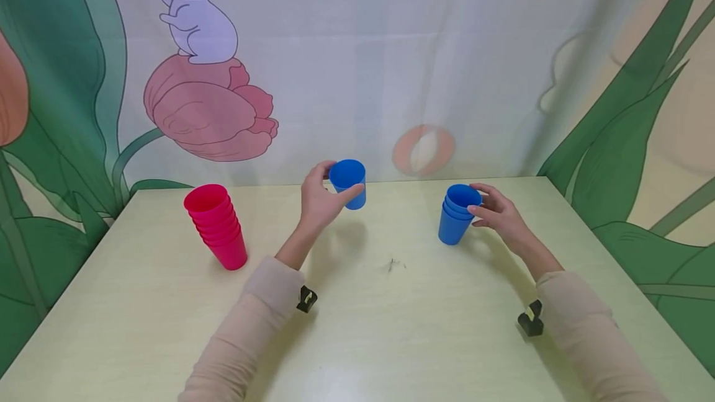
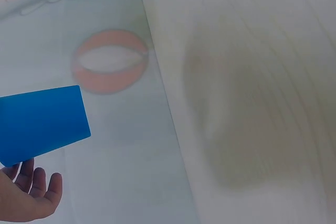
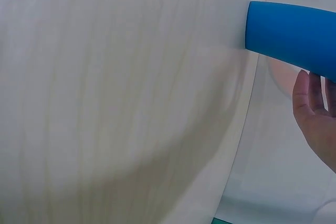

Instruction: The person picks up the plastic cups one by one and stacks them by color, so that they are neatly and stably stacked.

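A single blue cup (image 1: 352,198) is held in my left hand (image 1: 322,200), thumb on its near side and fingers at its far side. It hangs above the far part of the table, and its shadow falls nearer to me. In the left wrist view the side of this cup (image 2: 44,124) shows above the curled fingers. My right hand (image 1: 501,216) grips a short stack of nested blue cups (image 1: 454,229) near the rim, from the right. The right wrist view has the stack's lower side (image 3: 289,35); I cannot tell whether its base touches the table.
At the left of the pale table (image 1: 391,340) stands a tall stack of nested red cups (image 1: 226,234). Small dark marks (image 1: 393,264) show on the table's middle. A printed curtain (image 1: 475,67) rises right behind the back edge.
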`<action>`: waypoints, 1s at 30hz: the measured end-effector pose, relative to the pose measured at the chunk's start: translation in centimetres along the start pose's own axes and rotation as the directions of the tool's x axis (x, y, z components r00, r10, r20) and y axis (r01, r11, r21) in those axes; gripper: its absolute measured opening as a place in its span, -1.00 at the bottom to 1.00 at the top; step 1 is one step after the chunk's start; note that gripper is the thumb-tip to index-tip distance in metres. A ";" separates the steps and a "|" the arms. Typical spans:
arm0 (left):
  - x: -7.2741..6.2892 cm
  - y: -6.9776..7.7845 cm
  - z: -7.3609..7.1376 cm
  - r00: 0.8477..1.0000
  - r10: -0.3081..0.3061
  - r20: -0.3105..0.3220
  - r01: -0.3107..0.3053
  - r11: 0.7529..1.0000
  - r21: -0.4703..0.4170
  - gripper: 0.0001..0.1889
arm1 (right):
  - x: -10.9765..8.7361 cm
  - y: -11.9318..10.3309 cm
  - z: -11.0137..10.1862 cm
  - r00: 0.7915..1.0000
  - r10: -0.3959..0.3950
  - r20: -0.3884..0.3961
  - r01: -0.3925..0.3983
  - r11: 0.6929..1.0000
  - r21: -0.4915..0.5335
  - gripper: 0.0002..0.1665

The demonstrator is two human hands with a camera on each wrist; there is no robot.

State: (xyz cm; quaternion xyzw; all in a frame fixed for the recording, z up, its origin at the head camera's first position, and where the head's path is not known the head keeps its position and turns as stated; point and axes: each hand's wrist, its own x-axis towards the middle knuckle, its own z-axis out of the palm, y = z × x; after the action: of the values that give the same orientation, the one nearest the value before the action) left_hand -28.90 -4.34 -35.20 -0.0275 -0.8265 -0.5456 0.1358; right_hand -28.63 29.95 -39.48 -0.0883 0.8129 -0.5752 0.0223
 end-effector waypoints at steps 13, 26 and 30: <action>-1.1 1.6 1.7 0.996 0.084 0.020 -0.083 0.995 -0.055 -0.30 | 0.2 0.4 0.1 1.000 -0.007 -0.019 0.007 1.000 0.004 -0.23; -2.1 2.8 4.2 0.996 0.084 0.034 -0.077 0.984 -0.160 -0.33 | 0.0 0.5 0.5 0.999 0.007 -0.046 -0.006 1.000 0.022 -0.22; -2.3 3.5 5.0 0.996 0.087 0.038 -0.079 0.979 -0.186 -0.34 | 0.0 0.5 0.4 0.998 0.016 -0.055 -0.015 1.000 0.024 -0.23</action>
State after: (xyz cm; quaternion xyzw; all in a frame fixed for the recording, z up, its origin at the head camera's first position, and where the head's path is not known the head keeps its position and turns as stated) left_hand -26.95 1.87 -34.52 -0.0867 -0.7734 -0.6129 0.1364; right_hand -28.61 29.76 -40.09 -0.0658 0.8069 -0.5869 0.0056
